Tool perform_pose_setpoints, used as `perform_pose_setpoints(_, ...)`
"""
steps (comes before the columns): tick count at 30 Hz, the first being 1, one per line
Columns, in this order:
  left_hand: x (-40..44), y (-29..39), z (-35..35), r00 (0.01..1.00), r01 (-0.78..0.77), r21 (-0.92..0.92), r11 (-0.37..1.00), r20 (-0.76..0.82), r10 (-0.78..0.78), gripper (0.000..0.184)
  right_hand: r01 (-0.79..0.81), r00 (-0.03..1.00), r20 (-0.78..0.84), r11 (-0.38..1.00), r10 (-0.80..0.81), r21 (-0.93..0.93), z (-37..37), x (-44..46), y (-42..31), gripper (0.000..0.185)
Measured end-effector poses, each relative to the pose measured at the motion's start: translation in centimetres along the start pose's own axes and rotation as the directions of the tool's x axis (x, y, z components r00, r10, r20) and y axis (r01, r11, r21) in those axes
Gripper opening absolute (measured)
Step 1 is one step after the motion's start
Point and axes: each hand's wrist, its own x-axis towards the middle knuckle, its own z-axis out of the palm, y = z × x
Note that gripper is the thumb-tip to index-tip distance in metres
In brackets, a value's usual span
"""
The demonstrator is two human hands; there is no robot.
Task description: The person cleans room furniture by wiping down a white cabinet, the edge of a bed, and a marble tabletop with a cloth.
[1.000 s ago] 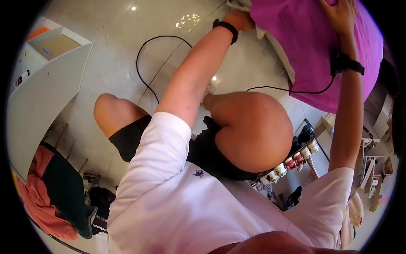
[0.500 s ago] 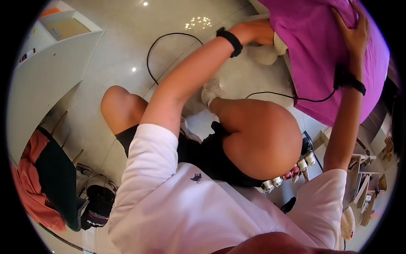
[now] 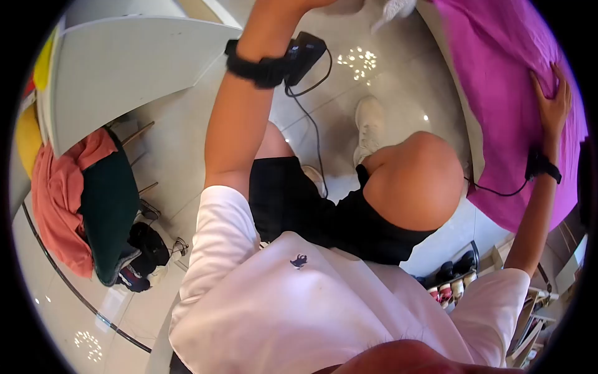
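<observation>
The garment (image 3: pixel 59 209) lies on the chair (image 3: pixel 111 206), left; right, the sheet (image 3: pixel 498 112) seemingly covers furniture (image 3: pixel 441 34).

Glossy tiled floor (image 3: pixel 405 103), scattered light reflections (image 3: pixel 358 64), white panel (image 3: pixel 137 65), dark green chair (image 3: pixel 111 206) under salmon cloth (image 3: pixel 59 199), shoe rack (image 3: pixel 477 254)

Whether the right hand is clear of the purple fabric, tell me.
No, the right hand rests against the purple fabric, its fingers spread.

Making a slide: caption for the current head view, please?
Right hand on purple cloth, left hand mostly cropped at the top edge.
</observation>
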Motion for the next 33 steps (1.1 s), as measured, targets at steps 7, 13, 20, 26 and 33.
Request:
perform_pose_setpoints(7,-5.4,8.5,-2.6,0.916,-0.39,0.399,0.83,0.264,0.303,0.033,0.019,0.994,0.11,0.994,-0.006,-0.112,-0.1,-0.5,-0.8,0.06)
perform_pose_setpoints(13,-11.2,13.0,-3.1,0.986,-0.1,0.276,0.956,0.154,0.059,0.025,0.08,0.965,0.174,0.848,-0.198,0.523,-5.4,2.8,-14.8,0.054)
perform_pose_setpoints(20,-13.8,14.2,-4.8,0.977,-0.133,0.419,0.898,-0.097,0.19,0.046,0.476,0.769,-0.219,0.309,-0.6,0.823,-19.5,9.8,-35.0,0.076)
perform_pose_setpoints(26,-16.2,17.4,-13.3,0.978,0.028,0.773,0.633,-0.152,0.144,0.057,0.212,0.871,-0.24,-0.112,-0.428,0.971,-22.8,12.6,-43.1,0.061)
perform_pose_setpoints(33,-15.0,20.3,-31.4,0.901,0.31,0.906,0.289,-0.377,0.215,0.021,0.061,0.983,-0.092,-0.191,-0.158,0.98,-18.6,17.8,-48.7,0.032)
